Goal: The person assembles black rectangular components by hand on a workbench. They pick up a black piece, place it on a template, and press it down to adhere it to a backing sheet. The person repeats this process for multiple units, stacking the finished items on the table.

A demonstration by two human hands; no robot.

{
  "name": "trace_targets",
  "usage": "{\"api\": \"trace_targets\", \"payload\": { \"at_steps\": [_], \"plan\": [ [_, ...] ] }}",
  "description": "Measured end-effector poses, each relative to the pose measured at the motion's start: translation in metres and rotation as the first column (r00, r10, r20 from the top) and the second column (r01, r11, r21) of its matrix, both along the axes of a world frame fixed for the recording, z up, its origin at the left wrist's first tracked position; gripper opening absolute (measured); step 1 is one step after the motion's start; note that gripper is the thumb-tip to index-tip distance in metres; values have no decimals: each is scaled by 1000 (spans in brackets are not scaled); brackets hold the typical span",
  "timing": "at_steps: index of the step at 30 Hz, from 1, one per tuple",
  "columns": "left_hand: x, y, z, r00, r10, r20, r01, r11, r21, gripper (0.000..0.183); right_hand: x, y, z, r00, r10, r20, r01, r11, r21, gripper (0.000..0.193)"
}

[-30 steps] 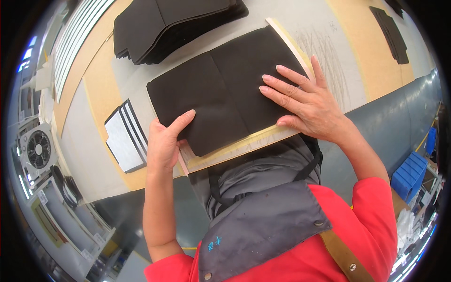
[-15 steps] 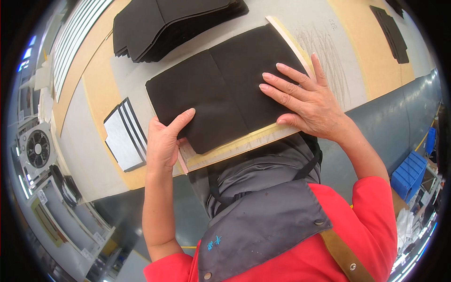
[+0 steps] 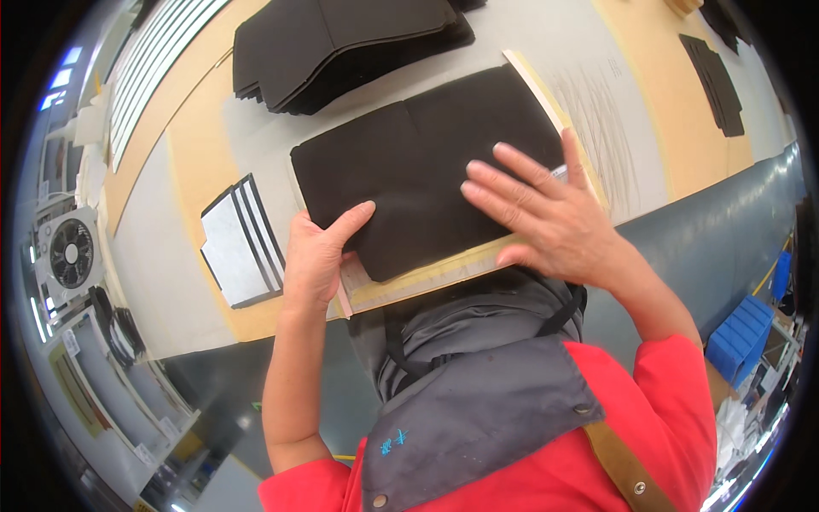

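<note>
A black flexible sheet (image 3: 401,183) with clipped corners lies on a board in front of me. A faint crease shows near its far edge. My left hand (image 3: 324,247) pinches the sheet's near left edge, thumb on top and fingers curled beneath, partly hidden. Over the right half is my right hand (image 3: 546,209), fingers spread and palm down, fingertips on or just above the surface. Pale strips (image 3: 533,85) border the sheet on the right. By the right index finger and thumb side, nothing is gripped.
A stack of black sheets (image 3: 341,43) stands beyond the board. White-faced, black-edged pieces (image 3: 235,247) lie to the left, more black pieces (image 3: 712,85) at the far right. A fan (image 3: 71,253) is past the table's left side; a blue crate (image 3: 740,340) is at right.
My right hand has slid left and nearer across the sheet, uncovering a small white patch at its right edge. The middle crease looks fainter. The left hand keeps its hold; the view has shifted slightly.
</note>
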State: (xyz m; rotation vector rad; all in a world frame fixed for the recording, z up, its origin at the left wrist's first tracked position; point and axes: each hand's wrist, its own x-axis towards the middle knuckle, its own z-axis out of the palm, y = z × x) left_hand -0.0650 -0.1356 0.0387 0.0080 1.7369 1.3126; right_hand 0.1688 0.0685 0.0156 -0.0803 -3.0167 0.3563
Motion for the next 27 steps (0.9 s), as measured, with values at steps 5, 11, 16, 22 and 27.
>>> {"api": "trace_targets", "payload": {
  "at_steps": [5,11,16,22,27],
  "plan": [
    [1,1,0,1000,-9,-14,9,1000,-4,35,-15,-22,-10,993,103,-52,-108,987,-121,80],
    [1,0,-1,999,-26,-36,25,999,-24,34,-17,-28,-18,993,115,6,-114,989,-93,80],
    [-11,-4,-1,988,-148,-47,148,989,-10,38,-17,-26,-14,992,121,26,-119,990,-76,79],
    [-41,-12,21,933,-329,-143,301,935,-190,52,-18,-27,-8,991,120,66,-113,989,-98,79],
    [-53,-31,17,892,-379,-246,327,917,-227,55,-22,-28,-3,987,127,97,-121,991,-66,78]
  ]
}}
